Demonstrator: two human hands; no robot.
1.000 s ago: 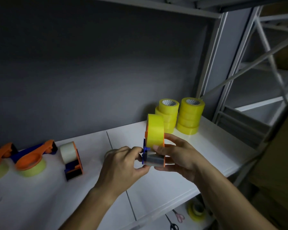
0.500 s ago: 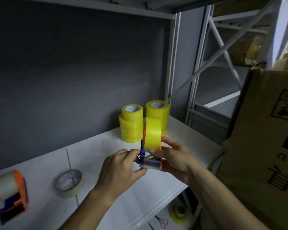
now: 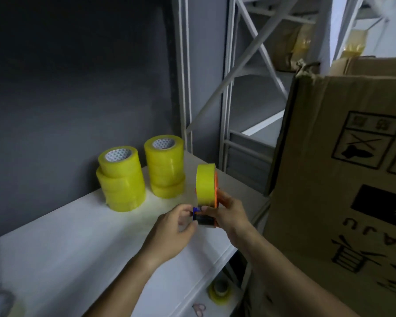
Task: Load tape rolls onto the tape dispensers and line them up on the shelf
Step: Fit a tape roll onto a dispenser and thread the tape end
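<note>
The tape dispenser [image 3: 206, 216] is up in the air between my hands, just above the front edge of the white shelf [image 3: 78, 236], with a yellow tape roll [image 3: 205, 185] already seated on it. The roll stands on edge, its flat faces turned left and right, so its axle runs sideways across me, while the dispenser's long axis runs from the roll at the top down to the dark cutter end at the bottom. My right hand [image 3: 232, 213] wraps the orange side plate from the right and carries the weight. My left hand [image 3: 174, 232] comes in from the left and pinches at the blue part by the cutter end, fingers curled tight; I judge I am drawing or pressing the tape's free end there, though the tape itself is too small and dark to make out. Both hands touch the dispenser, so neither is nearer; the shelf lies just below and to the left of it, so setting it down looks like a short drop leftward. Behind and left of the dispenser two stacks of yellow rolls [image 3: 121, 179] stand against the dark wall. To its right a big cardboard box [image 3: 341, 168] crowds close. Far to its lower left, at the picture's corner, a pale roll [image 3: 0, 303] lies flat on the shelf.
</note>
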